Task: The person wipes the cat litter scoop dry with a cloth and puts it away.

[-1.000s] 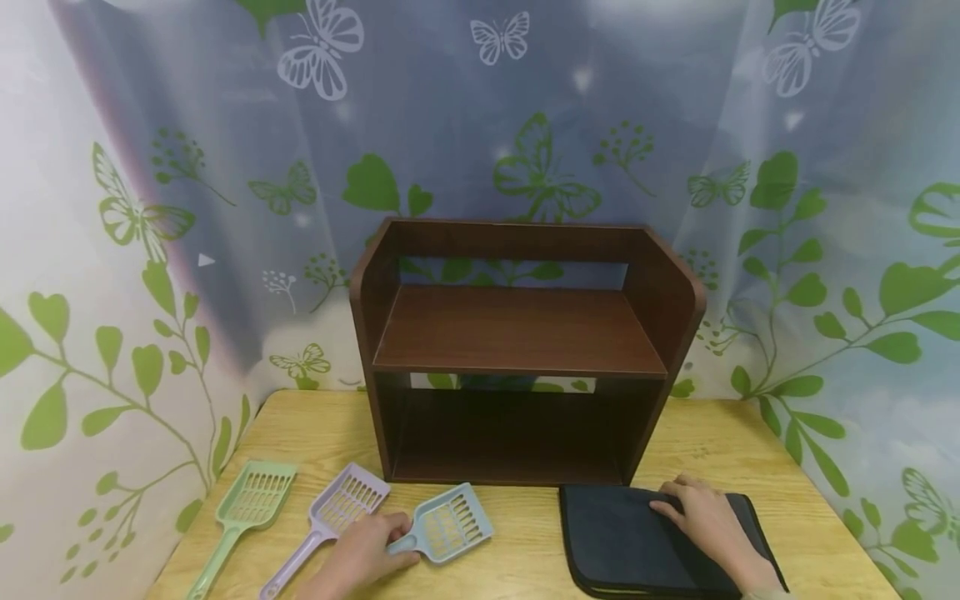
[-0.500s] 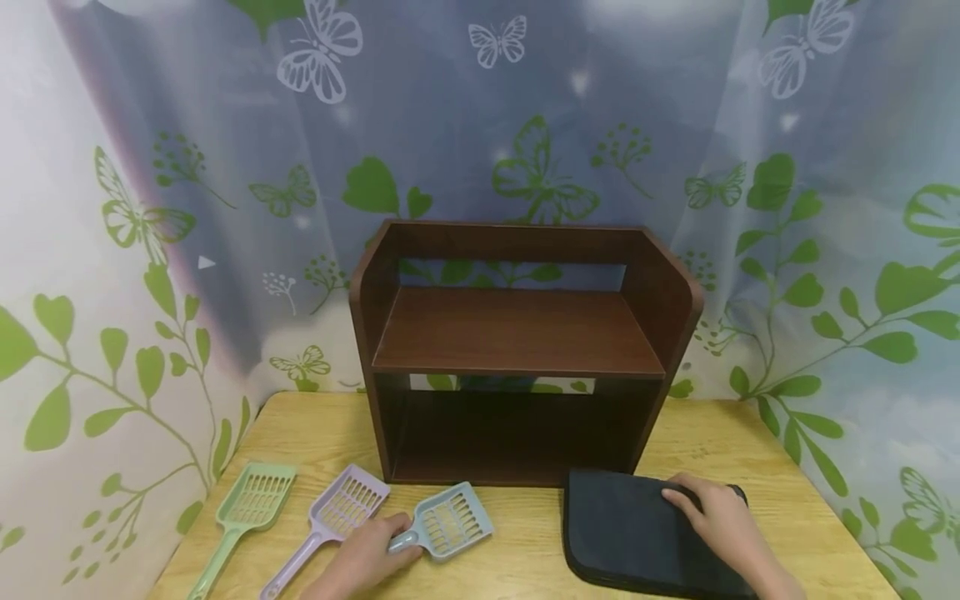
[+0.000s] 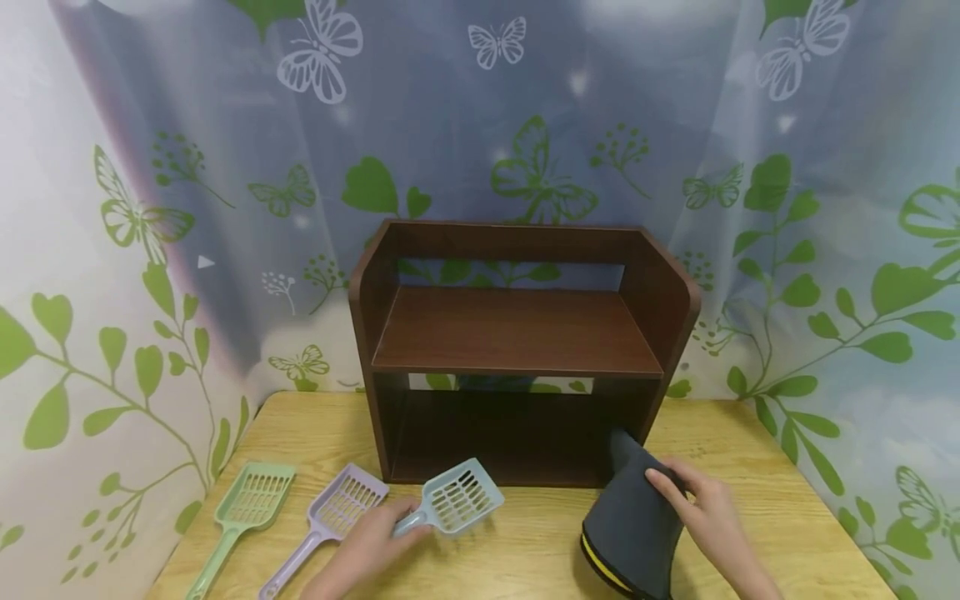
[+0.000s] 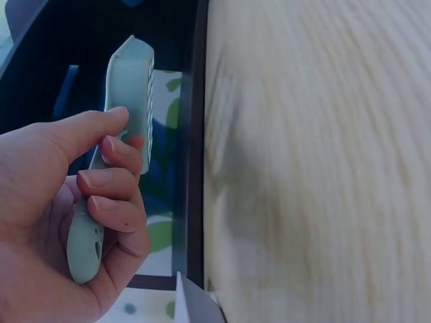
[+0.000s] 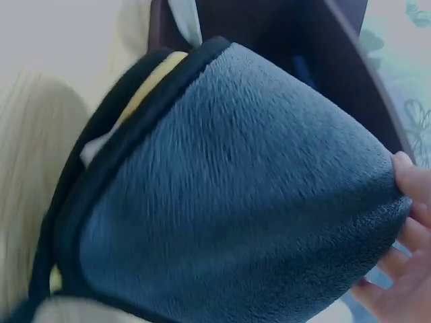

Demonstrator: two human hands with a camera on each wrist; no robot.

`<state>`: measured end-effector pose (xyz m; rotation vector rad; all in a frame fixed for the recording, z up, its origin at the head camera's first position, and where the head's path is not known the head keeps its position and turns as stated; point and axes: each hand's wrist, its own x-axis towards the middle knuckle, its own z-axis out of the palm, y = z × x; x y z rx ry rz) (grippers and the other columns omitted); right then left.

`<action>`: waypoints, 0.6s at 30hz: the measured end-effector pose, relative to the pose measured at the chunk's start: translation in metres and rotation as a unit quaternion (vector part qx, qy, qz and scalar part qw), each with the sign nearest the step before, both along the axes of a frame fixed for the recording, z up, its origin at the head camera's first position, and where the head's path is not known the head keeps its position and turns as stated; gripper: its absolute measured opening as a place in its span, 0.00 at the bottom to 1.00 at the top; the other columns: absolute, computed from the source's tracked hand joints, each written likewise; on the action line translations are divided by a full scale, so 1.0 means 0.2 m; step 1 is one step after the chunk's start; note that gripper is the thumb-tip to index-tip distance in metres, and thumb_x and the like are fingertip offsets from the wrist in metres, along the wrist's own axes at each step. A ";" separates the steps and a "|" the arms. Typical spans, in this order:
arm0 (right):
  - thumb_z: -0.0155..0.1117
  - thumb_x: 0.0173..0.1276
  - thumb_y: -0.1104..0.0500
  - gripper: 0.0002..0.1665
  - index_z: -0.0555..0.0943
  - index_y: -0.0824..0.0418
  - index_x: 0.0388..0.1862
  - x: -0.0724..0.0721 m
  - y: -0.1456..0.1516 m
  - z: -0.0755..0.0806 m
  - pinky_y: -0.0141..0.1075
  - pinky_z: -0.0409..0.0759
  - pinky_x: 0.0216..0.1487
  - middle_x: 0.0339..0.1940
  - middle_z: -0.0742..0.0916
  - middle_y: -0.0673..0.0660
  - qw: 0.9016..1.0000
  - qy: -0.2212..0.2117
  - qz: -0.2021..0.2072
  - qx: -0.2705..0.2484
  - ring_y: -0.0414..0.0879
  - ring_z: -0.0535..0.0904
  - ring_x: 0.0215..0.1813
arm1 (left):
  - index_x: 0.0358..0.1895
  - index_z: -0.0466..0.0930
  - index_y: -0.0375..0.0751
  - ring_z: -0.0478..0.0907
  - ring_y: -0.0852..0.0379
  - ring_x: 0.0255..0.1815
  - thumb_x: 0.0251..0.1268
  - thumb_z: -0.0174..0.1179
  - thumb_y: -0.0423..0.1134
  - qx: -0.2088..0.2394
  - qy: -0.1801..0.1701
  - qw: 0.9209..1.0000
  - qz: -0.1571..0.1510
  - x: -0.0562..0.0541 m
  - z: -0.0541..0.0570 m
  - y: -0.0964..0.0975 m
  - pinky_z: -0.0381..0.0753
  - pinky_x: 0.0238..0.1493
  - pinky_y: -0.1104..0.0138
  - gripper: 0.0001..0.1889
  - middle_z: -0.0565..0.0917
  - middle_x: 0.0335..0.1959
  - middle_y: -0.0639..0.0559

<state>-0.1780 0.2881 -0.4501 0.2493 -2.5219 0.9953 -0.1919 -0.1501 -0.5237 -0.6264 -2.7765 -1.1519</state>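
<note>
A: Where is the furniture standing?
B: We are seeing a wooden table (image 3: 525,558) spanning the lower frame and, at centre, a dark brown shelf (image 3: 517,329) standing on it, facing us.

A: Why is the dark cloth (image 3: 637,508) curving at lower right?
B: We are reading its bend as the pull of its own weight from one held side.

A: And the scoops?
B: At lower left, the green scoop (image 3: 235,527) and the purple scoop (image 3: 321,527) are lying with handles pointing our way, probably for reach; at lower centre, the pale blue scoop (image 3: 448,500) is apparently tilting above the table.

A: How are the hands holding things?
B: The right hand (image 3: 708,508) is pinching the cloth's right side; the left hand (image 3: 375,533) is gripping the blue handle, leaving the slotted head free.
</note>
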 end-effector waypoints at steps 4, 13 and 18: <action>0.66 0.72 0.61 0.10 0.86 0.59 0.51 0.00 -0.08 0.01 0.21 0.77 0.44 0.45 0.90 0.57 0.998 0.023 0.023 -0.051 0.30 0.83 0.44 | 0.43 0.83 0.44 0.64 0.71 0.22 0.66 0.68 0.45 -0.004 0.006 1.000 -0.001 0.00 0.03 0.02 0.67 0.23 0.72 0.10 0.76 0.25 0.62; 0.70 0.68 0.64 0.14 0.86 0.61 0.52 -0.02 -0.19 0.01 0.19 0.77 0.47 0.51 0.88 0.58 0.993 0.038 0.006 -0.116 0.25 0.80 0.48 | 0.42 0.83 0.45 0.63 0.70 0.20 0.66 0.68 0.45 -0.001 0.008 1.000 0.004 -0.02 0.08 0.03 0.65 0.21 0.71 0.09 0.73 0.22 0.63; 0.73 0.65 0.64 0.13 0.87 0.60 0.49 -0.04 -0.23 0.02 0.20 0.77 0.50 0.46 0.88 0.48 0.987 0.047 -0.013 -0.154 0.25 0.81 0.48 | 0.41 0.82 0.48 0.63 0.70 0.19 0.66 0.68 0.46 -0.005 0.015 1.000 0.000 -0.03 0.10 0.03 0.64 0.20 0.72 0.08 0.74 0.22 0.63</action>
